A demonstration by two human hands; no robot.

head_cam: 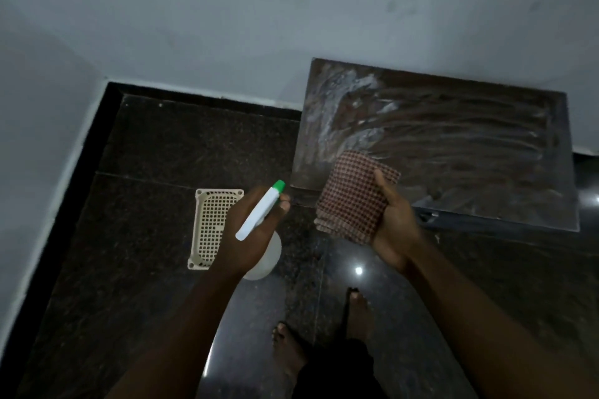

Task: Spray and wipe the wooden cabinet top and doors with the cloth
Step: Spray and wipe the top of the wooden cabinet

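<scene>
Left fingers [284, 206] round bottle [259, 215], right fingers [384, 183] round cloth [351, 201]

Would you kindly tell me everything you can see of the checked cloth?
The cloth is red-and-white checked fabric, folded into a thick pad whose layered edges show at its lower end. The right hand grips it, thumb lying on top, and holds it over the front left corner of the smeared cabinet top.

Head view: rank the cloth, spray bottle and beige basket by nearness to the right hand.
1. Cloth, held in the right hand.
2. Spray bottle, to its left, in the left hand.
3. Beige basket, farthest left, on the floor.
</scene>
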